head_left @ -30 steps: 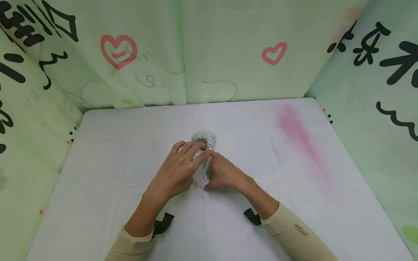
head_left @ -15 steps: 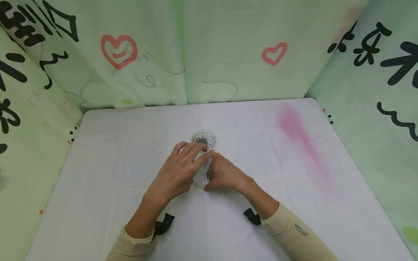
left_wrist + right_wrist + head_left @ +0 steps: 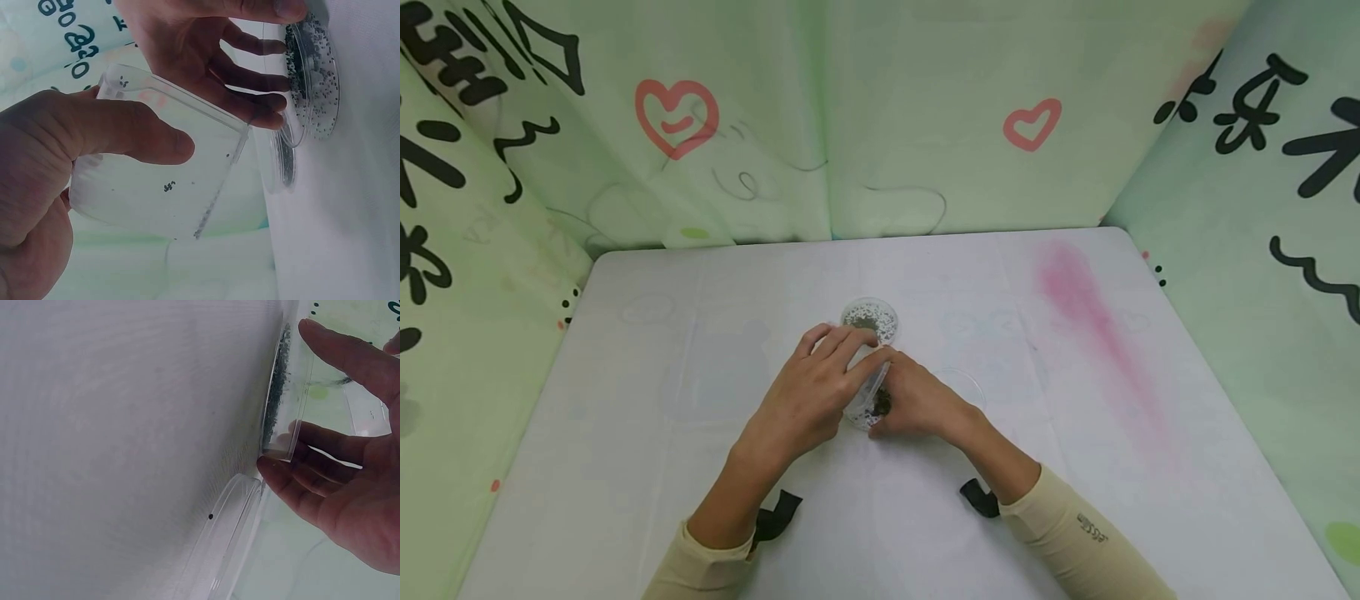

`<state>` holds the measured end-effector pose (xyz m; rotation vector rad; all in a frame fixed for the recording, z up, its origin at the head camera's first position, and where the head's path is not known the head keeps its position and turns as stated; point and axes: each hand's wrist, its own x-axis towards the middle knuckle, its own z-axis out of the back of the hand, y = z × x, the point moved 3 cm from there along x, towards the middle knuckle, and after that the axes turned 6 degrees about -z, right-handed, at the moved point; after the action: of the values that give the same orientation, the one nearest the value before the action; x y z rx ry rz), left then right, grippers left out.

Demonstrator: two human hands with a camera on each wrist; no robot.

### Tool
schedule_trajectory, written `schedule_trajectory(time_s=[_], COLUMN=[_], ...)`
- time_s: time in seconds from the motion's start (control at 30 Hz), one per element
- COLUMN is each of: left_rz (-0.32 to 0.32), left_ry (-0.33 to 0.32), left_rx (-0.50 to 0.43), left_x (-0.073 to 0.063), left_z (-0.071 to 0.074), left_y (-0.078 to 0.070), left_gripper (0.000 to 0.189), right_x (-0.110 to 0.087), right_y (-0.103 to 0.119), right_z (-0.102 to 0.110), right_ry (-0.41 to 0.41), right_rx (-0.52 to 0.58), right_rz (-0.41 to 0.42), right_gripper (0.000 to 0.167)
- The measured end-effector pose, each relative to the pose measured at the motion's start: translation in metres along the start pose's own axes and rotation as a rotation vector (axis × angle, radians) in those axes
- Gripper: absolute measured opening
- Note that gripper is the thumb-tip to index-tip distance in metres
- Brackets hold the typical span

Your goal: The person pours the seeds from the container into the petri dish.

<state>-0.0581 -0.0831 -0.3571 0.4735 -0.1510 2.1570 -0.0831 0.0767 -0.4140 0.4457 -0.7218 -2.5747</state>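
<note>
My left hand [image 3: 808, 387] grips a tilted clear plastic container [image 3: 150, 194], thumb along its wall. A few dark granules cling inside it, with more along its lower edge. Beneath it on the table stands a clear petri dish [image 3: 324, 81] holding dark granules and white specks. My right hand [image 3: 921, 396] holds this dish at its side, thumb and fingers curled round the rim. Just behind, a second petri dish [image 3: 871, 312] holds similar speckled contents with a dark patch. The left hand hides part of that dish in the head view.
A clear round lid or empty dish [image 3: 231, 531] lies on the white table [image 3: 715, 467] beside my right hand, one dark speck on its edge. Green printed curtains [image 3: 917, 100] enclose the table's back and sides. A pink stain [image 3: 1090, 308] marks the cloth at right.
The dark patch in the near petri dish has grown darker and more distinct beside my right hand. Both hands have stayed almost in place.
</note>
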Motion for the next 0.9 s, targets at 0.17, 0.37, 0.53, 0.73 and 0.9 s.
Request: schedule_trajectory(time_s=[0.17,0.37,0.53,0.73,0.9], left_rz=[-0.008,-0.028,-0.028,-0.025,-0.015], left_ry=[-0.008,-0.039,-0.029,-0.017,-0.011], left_rx=[0.011,0.027,0.039,0.039,0.011], left_x=[0.0001,0.0005,0.0005,0.0003,0.0000], left_z=[0.0013,0.0032,0.0032,0.0031,0.0033], left_y=[-0.0009,-0.0026,-0.0029,-0.0028,-0.0013], left_gripper=[0.068,0.068,0.068,0.070,0.071], right_x=[-0.0006,-0.0017,-0.0014,-0.0010,-0.0001], right_y=[0.0000,0.0008,0.0012,0.0012,0.0008], right_z=[-0.0002,-0.0001,0.0002,0.0002,0.0001], right_ry=[-0.003,-0.005,-0.008,-0.010,-0.004], right_rx=[0.009,0.021,0.010,-0.004,-0.003], right_rz=[0.002,-0.005,0.003,0.022,0.014], right_gripper=[0.099,0.105,0.100,0.097,0.094])
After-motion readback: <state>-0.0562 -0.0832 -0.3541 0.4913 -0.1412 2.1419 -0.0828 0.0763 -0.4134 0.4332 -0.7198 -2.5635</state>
